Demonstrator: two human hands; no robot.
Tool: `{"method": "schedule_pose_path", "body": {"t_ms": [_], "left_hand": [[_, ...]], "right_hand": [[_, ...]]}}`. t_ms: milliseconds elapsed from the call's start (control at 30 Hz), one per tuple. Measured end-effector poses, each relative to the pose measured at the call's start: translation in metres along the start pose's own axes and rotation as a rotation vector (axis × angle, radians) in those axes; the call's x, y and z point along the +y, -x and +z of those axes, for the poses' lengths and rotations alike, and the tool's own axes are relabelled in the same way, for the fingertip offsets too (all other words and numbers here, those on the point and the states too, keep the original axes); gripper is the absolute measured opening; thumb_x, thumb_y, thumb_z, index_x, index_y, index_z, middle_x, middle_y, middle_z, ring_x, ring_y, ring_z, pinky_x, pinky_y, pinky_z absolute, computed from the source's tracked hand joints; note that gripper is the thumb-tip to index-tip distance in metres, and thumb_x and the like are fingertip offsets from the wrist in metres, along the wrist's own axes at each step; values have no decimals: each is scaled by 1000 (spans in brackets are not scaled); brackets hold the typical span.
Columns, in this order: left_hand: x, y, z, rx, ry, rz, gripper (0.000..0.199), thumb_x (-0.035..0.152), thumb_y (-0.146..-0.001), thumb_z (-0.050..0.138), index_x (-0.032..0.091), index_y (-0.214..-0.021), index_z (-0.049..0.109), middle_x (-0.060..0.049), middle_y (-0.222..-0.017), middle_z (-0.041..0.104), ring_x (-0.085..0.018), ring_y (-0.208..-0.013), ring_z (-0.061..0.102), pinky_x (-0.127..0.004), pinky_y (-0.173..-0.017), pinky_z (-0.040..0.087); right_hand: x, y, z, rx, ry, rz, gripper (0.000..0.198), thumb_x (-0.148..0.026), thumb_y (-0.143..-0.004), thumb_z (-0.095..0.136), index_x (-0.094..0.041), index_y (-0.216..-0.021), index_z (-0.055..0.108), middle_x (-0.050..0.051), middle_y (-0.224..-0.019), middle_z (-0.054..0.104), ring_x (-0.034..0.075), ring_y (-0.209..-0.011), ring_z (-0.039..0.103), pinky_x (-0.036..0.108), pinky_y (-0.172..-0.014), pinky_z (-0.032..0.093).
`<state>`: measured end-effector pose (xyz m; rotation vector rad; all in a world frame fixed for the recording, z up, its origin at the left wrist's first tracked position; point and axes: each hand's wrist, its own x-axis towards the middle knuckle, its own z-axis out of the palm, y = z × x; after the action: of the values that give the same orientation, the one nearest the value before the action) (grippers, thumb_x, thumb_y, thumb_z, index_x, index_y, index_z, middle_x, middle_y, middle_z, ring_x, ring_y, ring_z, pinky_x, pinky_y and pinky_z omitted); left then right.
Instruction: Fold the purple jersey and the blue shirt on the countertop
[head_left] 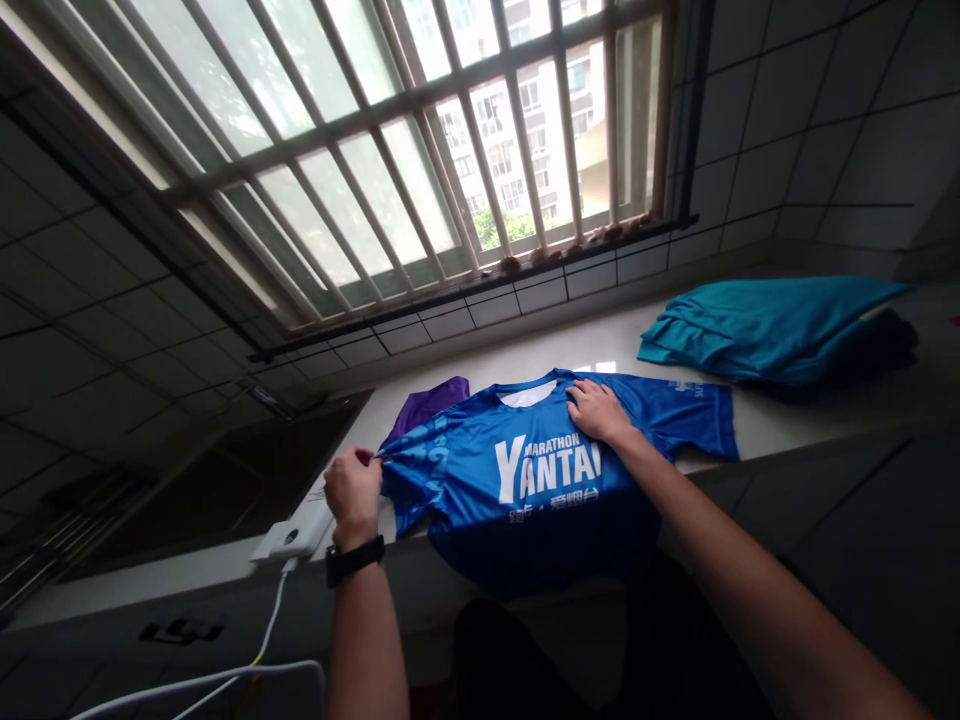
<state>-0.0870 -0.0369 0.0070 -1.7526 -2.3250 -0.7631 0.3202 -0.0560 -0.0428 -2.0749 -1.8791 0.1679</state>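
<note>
A blue T-shirt [480, 470] with white lettering lies spread front up on the pale counter, its lower part hanging over the front edge. My left hand [352, 492], with a black band on the wrist, pinches the sleeve at the left and draws its cloth into folds. Flat on the chest, just below the collar, rests my right hand [598, 408], fingers stretched out. Some purple cloth [427, 405] shows behind the left sleeve, partly covered by it.
A teal and dark folded pile of cloth [772, 325] sits at the right on the counter [487, 362]. Left of the shirt are a white charger block [300, 530] with a cable [276, 610] and a dark sink [225, 490]. Behind is a barred window [420, 160].
</note>
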Motion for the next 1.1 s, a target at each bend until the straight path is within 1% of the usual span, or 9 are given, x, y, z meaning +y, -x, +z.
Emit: {"method": "schedule_pose_path", "body": {"t_ms": [100,167,333,433,533,633,833,933,1100], "left_hand": [[17,-8,-6,157,-32,-2,27,15,-86,50,17,-105,69,-22,-114,70,-42,-108,66,-57,-89,53],[42,-7,-5,151,-51,102,33,14,-87,48,16,-114,67,-23,-121,67,-43,-114,64,-57,-92,52],[124,10,23,-169,-99,588,33,27,-96,51,18,-122,68,-17,-122,70,-35,-115,65,-46,-97,53],[152,20,55,-267,-116,730,36,30,-101,45,17,-125,69,-17,-130,71,-32,-120,65,-43,-101,52],[156,27,85,-275,-94,753,41,28,-103,41,18,-133,67,-16,-144,65,-30,-132,61,-40,-107,51],[148,30,101,-265,-46,746,44,27,-102,42,17,-139,65,-15,-150,61,-28,-137,58,-40,-112,49],[147,29,103,-266,27,715,47,28,-102,42,17,-143,63,-15,-155,57,-29,-142,55,-42,-116,46],[149,28,103,-291,92,794,50,32,-102,44,16,-147,59,-14,-161,51,-28,-148,48,-41,-121,40],[149,28,108,-371,98,913,52,37,-102,44,17,-148,60,-12,-158,55,-27,-149,47,-38,-124,36]], "right_hand": [[0,0,1,13,-9,2,52,-29,-105,41,-17,-153,56,12,-166,45,29,-156,37,48,-129,25],[0,0,1,15,-6,3,52,-29,-105,41,-17,-153,56,12,-166,45,29,-156,37,48,-129,25],[-1,1,-2,-5,27,6,53,-30,-106,38,-17,-155,54,11,-167,43,28,-157,35,46,-129,24],[-1,3,-4,-8,41,0,53,-30,-106,37,-16,-154,54,12,-168,43,27,-157,35,46,-129,26],[-1,3,-5,-9,44,4,53,-31,-106,36,-17,-154,54,11,-168,43,27,-157,35,45,-129,26],[0,2,-4,-10,57,8,54,-31,-106,35,-18,-155,53,10,-168,42,26,-157,34,45,-129,25],[0,3,-6,-12,93,-3,53,-31,-106,34,-18,-154,53,11,-167,44,26,-156,35,45,-128,27],[-1,3,-8,-16,103,10,55,-32,-107,34,-18,-157,49,10,-170,39,26,-158,32,47,-129,25],[-2,1,-8,-34,138,-35,62,-41,-107,34,-22,-167,33,5,-176,23,27,-163,17,58,-131,16]]}}
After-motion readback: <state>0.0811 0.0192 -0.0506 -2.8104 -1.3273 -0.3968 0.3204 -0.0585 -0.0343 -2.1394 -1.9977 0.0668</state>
